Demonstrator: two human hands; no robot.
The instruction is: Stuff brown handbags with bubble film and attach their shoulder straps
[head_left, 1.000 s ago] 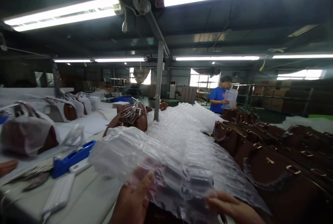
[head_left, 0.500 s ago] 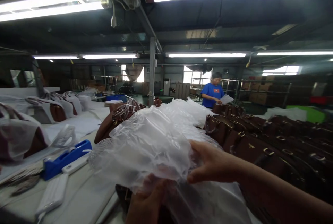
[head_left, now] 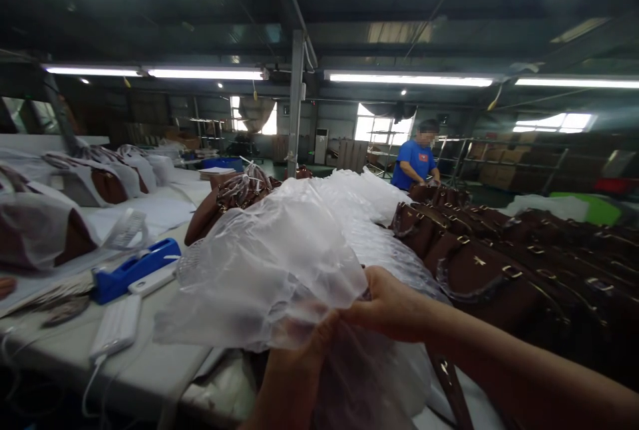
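Observation:
A crumpled translucent plastic bag [head_left: 279,250] spreads out in front of me, held by both hands. My left hand [head_left: 309,343] grips it from below, its fingers partly behind the film. Close beside it, my right hand [head_left: 379,303] pinches the bag near its right edge, thumb toward the left hand. More of the film hangs below my hands. Behind the bag lies a long pile of clear plastic packing [head_left: 374,217]. To the right stand rows of dark brown handbags [head_left: 479,277] with gold-coloured fittings.
On the left of the table [head_left: 164,363] are a blue tape dispenser [head_left: 132,270], a white power strip [head_left: 117,327] and its cable. Wrapped handbags [head_left: 100,180] stand further back. A co-worker in a blue shirt [head_left: 414,160] is beyond the handbags; a hand [head_left: 6,287] shows at the left edge.
My hands have come closer together, and the right one has closed on the bag. The bag has flattened and spread lower left. My view has tilted downward.

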